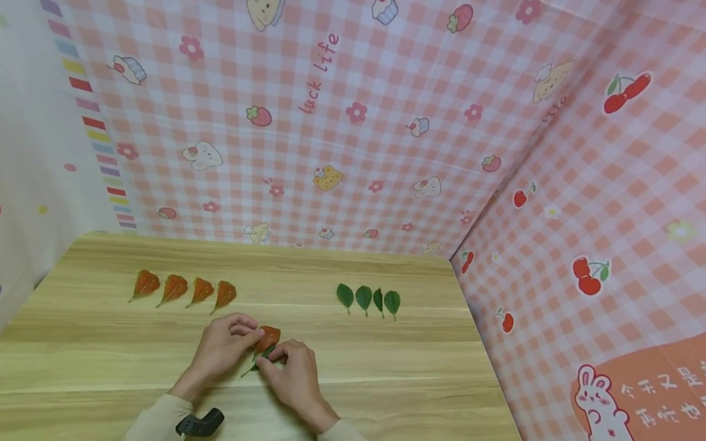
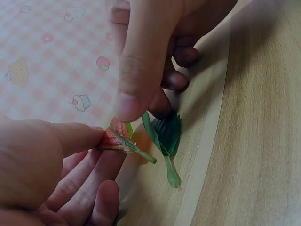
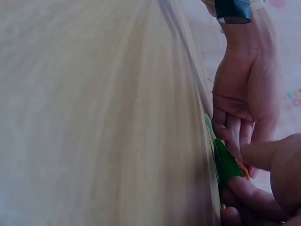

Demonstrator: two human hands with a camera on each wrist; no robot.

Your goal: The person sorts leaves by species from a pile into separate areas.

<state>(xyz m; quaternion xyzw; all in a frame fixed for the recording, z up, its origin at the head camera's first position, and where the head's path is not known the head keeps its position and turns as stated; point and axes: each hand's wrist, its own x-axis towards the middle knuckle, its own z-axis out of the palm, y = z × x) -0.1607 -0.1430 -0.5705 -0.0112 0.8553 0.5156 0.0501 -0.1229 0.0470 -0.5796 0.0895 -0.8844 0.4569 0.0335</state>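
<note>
Both hands meet at the near middle of the wooden bench (image 1: 386, 380), where a red-orange leaf (image 1: 269, 337) and a green leaf (image 1: 263, 354) lie together between them. The left hand (image 1: 223, 346) comes in from the left and pinches the red-orange leaf between thumb and fingers; in the left wrist view its stalk end points away from that hand, toward the green leaf. The right hand (image 1: 292, 370) comes in from the right and below, its thumb and forefinger closed on the green leaf, which hangs just under the fingertips (image 2: 129, 106) with its stalk trailing down toward the bench. In the head view the green leaf's long axis runs on a slant from lower left to upper right, with the red-orange leaf at its upper end, so the two leaves sit end to end or slightly overlapped; whether they actually touch I cannot tell, since the fingers cover the place where they meet. The right wrist view shows only a sliver of the green leaf at the bench edge, most of it hidden behind the fingers. Farther back, well apart from the hands, a row of four red-orange leaves (image 1: 184, 289) lies to the left and a row of four green leaves (image 1: 368, 299) to the right.
</note>
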